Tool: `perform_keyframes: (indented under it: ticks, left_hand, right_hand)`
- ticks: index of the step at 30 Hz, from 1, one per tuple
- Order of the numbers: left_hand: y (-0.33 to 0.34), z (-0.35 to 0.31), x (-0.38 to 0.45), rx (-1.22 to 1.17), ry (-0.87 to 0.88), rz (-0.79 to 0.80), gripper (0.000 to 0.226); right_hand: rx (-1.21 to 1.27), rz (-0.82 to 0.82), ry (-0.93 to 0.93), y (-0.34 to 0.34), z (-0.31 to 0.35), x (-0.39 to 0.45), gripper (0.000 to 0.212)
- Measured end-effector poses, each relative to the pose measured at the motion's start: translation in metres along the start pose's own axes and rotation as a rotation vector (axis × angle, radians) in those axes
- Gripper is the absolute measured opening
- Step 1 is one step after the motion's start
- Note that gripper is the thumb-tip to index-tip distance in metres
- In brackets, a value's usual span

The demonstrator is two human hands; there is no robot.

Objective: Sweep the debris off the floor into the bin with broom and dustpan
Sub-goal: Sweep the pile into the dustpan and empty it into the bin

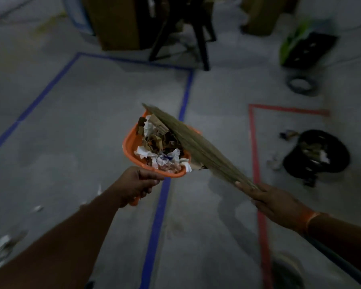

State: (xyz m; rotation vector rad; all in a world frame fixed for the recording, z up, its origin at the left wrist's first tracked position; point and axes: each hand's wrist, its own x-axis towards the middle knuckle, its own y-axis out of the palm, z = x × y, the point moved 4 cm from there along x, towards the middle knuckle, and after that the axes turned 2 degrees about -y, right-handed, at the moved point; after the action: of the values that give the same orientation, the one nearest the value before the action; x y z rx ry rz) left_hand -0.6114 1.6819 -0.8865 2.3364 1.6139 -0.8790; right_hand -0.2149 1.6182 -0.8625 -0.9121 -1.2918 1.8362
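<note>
My left hand (137, 185) grips the handle of an orange dustpan (131, 142), held up off the floor. The pan is heaped with debris (158, 147): torn paper, cardboard bits and dry leaves. My right hand (277, 203) holds a grass broom (188, 140) near the base of its bristles. The bristles lie slanted across the right side of the pan, on top of the debris. A black bin (317, 153) stands on the floor to the right, inside a red tape outline, with some rubbish in it.
Blue tape lines (161, 207) and red tape lines (255, 155) mark the grey floor. Scraps lie beside the bin (276, 161) and at the lower left (0, 245). Chair legs (202, 42), cardboard boxes (117, 21), a black crate (308, 49) and a tape roll (301, 85) stand farther off.
</note>
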Motion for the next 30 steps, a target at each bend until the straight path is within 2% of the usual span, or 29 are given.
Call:
perform_keyframes:
  ticks: [6, 11, 13, 16, 23, 30]
  left_hand:
    - [0.190, -0.115, 0.086, 0.064, 0.064, 0.166, 0.021]
    - [0.346, -0.185, 0.155, 0.110, 0.104, 0.206, 0.021]
    - [0.399, -0.209, 0.186, 0.147, 0.114, 0.202, 0.022]
    - [0.469, -0.236, 0.234, 0.242, 0.129, 0.170, 0.021]
    - [0.585, -0.257, 0.319, 0.615, 0.233, 0.054, 0.025]
    - [0.642, -0.247, 0.362, 0.744, 0.084, -0.011, 0.013]
  right_hand:
    - [0.042, -0.096, 0.238, -0.037, -0.152, -0.131, 0.063]
    - [-0.009, -0.137, 0.326, -0.057, -0.276, -0.213, 0.055]
    - [-0.026, -0.131, 0.363, -0.060, -0.323, -0.233, 0.057]
    - [0.083, -0.125, 0.422, -0.044, -0.397, -0.266, 0.067]
    - [0.092, -0.085, 0.536, -0.005, -0.510, -0.305, 0.083]
    - [0.143, -0.001, 0.625, 0.023, -0.562, -0.329, 0.069]
